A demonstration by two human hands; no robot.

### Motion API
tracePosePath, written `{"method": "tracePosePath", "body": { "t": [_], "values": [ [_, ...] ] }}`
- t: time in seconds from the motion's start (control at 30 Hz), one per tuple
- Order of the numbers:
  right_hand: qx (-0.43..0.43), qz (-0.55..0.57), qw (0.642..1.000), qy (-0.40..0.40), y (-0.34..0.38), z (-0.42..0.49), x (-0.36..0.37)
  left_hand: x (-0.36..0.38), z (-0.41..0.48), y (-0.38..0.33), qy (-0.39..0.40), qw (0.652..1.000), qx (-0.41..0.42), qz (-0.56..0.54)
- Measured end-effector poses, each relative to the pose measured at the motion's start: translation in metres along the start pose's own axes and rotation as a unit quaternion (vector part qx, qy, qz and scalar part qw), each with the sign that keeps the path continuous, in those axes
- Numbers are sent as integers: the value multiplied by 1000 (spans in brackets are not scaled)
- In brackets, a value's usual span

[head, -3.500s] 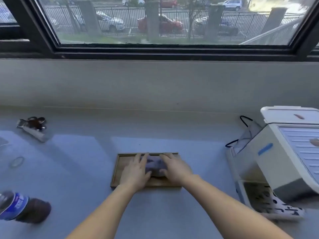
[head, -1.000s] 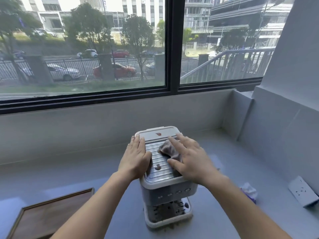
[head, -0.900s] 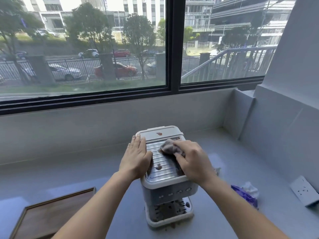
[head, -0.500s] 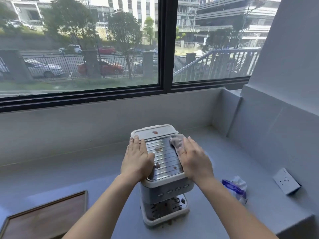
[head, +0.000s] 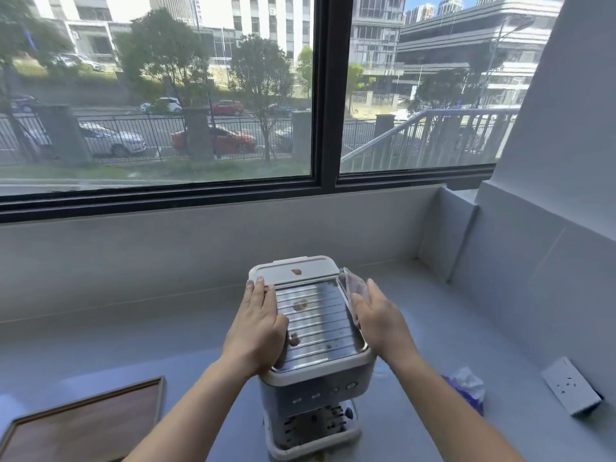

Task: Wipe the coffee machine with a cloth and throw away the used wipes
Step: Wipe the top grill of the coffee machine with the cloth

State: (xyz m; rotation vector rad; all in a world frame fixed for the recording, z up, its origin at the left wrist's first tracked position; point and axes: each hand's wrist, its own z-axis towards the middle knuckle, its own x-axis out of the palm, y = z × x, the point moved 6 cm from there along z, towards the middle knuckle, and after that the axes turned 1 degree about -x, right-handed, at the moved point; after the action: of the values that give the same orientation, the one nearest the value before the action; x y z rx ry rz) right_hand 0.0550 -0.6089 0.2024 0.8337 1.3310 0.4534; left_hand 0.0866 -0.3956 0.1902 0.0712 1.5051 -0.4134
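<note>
The coffee machine [head: 313, 345] is barely wiped: brown spots dot its top grille [head: 316, 323] while the right hand [head: 380, 320] presses the cloth [head: 353, 286] flat against its right edge, the left hand [head: 260, 325] lies spread on top, and nothing is binned yet.

Bright daylight comes in through the window [head: 233, 95]; the street outside is sunlit, the sky top left blown white; the counter [head: 100, 345] sits in soft bluish shade; frame lines bow toward the edges; trees at left look smeared.
</note>
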Motion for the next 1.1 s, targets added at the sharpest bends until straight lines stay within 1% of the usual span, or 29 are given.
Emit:
{"method": "tracePosePath", "body": {
  "t": [0.03, 0.13, 0.17, 0.23, 0.33, 0.43, 0.5, 0.53, 0.6, 0.67, 0.7, 0.77, 0.87, 0.9, 1.03, 1.1],
  "values": [
    [-25, -10, 1000, -4, -2, -8, 2, 2, 1, 1, 9, 1000, 2, 23],
    [-131, -95, 987, -22, -3, -30, 8, 4, 4, 5, 27, 996, -15, 80],
    [-151, -117, 981, -20, -2, -26, 10, 5, 5, 6, 37, 996, -26, 72],
    [-158, -129, 979, -7, 7, -5, 12, 6, 4, 5, 50, 997, -48, 37],
    [-145, -96, 985, 17, 24, 23, 14, 7, 6, 7, 43, 997, -53, 21],
    [-174, -124, 977, 19, 24, 21, 19, 6, 4, 8, 32, 998, -59, 1],
    [-207, -155, 966, 1, 15, 6, 19, 0, 2, 6, 11, 998, -61, -33],
    [-211, -161, 964, -1, 12, 5, 19, -8, -1, 3, -15, 997, -61, -54],
    [-195, -165, 967, 6, 12, 14, 18, -25, -18, -6, -115, 988, -43, -89],
    [-181, -184, 966, 17, 18, 23, 21, -31, -48, -16, -226, 967, -16, -117],
    [-185, -195, 963, 16, 23, 25, 23, -28, -63, -20, -257, 957, -13, -135],
    [-197, -196, 961, 9, 29, 24, 25, -13, -77, -29, -258, 954, -26, -148],
    [-192, -178, 965, 17, 17, 10, 23, 1, -78, -31, -263, 951, -63, -149],
    [-200, -184, 962, 6, 12, 2, 20, 1, -76, -30, -266, 950, -67, -147],
    [-215, -189, 957, -37, 11, -12, 14, 6, -78, -28, -256, 957, -57, -127],
    [-211, -185, 959, -46, 21, -2, 17, 8, -78, -27, -273, 952, -57, -123]
  ]
}}
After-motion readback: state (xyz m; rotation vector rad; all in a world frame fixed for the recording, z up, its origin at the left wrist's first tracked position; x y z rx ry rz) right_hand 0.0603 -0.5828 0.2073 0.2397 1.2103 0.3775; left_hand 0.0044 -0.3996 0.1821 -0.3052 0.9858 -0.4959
